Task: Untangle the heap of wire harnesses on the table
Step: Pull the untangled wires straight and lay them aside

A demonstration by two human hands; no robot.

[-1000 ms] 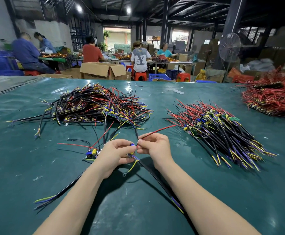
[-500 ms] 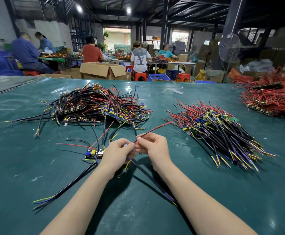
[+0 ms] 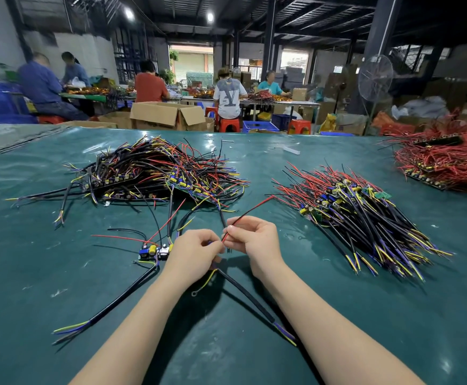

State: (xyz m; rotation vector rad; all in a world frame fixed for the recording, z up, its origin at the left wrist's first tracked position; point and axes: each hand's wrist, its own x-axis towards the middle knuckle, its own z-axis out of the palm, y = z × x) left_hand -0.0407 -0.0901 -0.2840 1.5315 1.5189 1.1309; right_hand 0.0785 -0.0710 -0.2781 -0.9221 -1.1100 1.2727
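A tangled heap of black, red and yellow wire harnesses [image 3: 154,173] lies at the far left of the green table [image 3: 32,273]. Straightened harnesses form a neat pile [image 3: 360,218] at the right. My left hand [image 3: 193,254] grips one harness at its small board end, mostly hidden by the fingers; its black cable [image 3: 249,295] trails toward me. My right hand [image 3: 254,240] pinches that harness's red wire [image 3: 250,212], which points up and to the right. A second harness with a small circuit board [image 3: 154,251] lies just left of my left hand.
A heap of red-wired boards [image 3: 446,162] sits at the far right of the table. Beyond the far edge are cardboard boxes [image 3: 165,115], stools, a standing fan [image 3: 375,79] and several people seated at other benches.
Both hands have stayed close together on the same harness and shifted slightly away from me. The black cable has slid a little. The red wire now tilts more steeply upward.
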